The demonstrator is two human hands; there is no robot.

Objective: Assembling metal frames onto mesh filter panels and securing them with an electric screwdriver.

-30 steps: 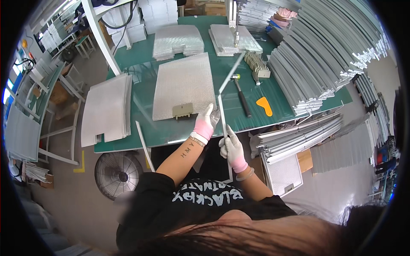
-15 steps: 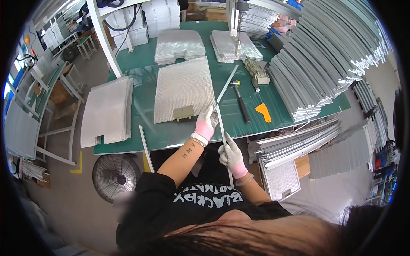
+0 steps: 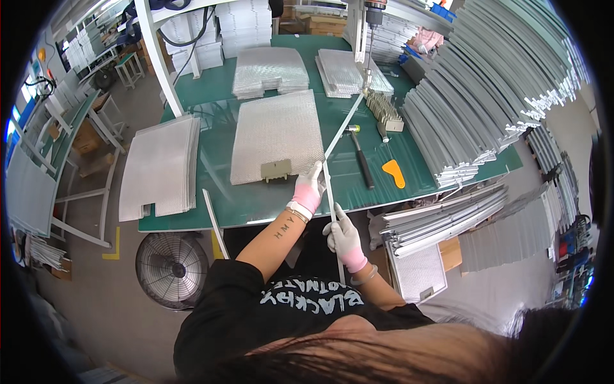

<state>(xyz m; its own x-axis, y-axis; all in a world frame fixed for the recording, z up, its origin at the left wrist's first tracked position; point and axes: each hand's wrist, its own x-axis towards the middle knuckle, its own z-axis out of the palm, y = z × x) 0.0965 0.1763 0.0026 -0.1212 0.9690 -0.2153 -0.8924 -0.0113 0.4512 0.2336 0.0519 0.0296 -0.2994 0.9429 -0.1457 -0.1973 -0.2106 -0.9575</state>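
Pretty bright overall, with a blown-out light patch (image 3: pixel 15 114) at far left and soft reflections streaking the green table (image 3: pixel 214 153) mid-frame. Floor (image 3: pixel 483 285) catches some glare lower right. Fisheye bends stuff toward black corners, and the bottom-edge hair (image 3: pixel 332 361) looks kinda soft.

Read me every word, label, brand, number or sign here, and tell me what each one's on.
I don't copy out wording, but here is where it stands:
Large white lettering: on the black fabric shirt, partly lost in folds.
Dark inked lettering: along the bare left forearm.
Thin silver metal strip in hand: none readable.
Stacked white boxes at the back: any marks too small to read.
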